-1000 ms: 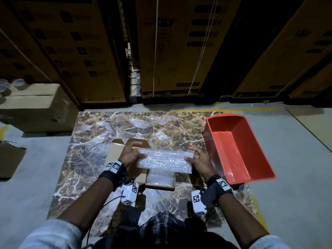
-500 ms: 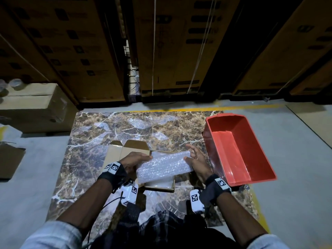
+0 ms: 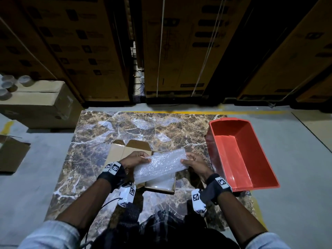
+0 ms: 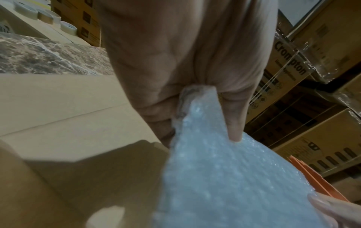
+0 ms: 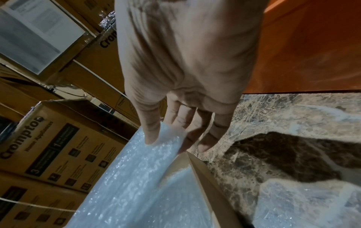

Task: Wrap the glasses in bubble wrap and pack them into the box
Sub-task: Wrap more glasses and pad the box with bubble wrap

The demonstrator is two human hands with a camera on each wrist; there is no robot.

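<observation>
Bubble-wrapped bundle [image 3: 159,165] held over the open cardboard box [image 3: 125,150], tilted: left end low and near, right end higher and farther. Long roll shape, translucent white, small raised bubbles all over, glossy highlights. Whatever is inside is not visible through the wrap.

Left hand [image 3: 133,159] grips the bundle's left end; in the left wrist view the fingers are curled round gathered, crumpled wrap and the thumb lies along the top. Right hand [image 3: 195,163] pinches the right end, thumb on top, fingers underneath; in the right wrist view the little finger stands clear of the wrap. Both wrists wear dark straps with white square-coded tags.

Box sits on the marble-patterned tabletop [image 3: 89,159], plain brown corrugated card, flaps folded open to the far and left sides. More pale bubble wrap [image 3: 161,183] lies inside at the near end, below the bundle.

Tabletop: dark brown with white veins, polished, patchy reflections. Red plastic bin [image 3: 251,169] right of the box, rectangular, smooth, shiny, tapered walls, hanging over the table's right edge.

Far left: closed carton [image 3: 41,103] with tape rolls [image 3: 10,85] on top. Behind: stacked printed cartons [image 3: 179,51], strapped, "Crompton" readable in the wrist views.
</observation>
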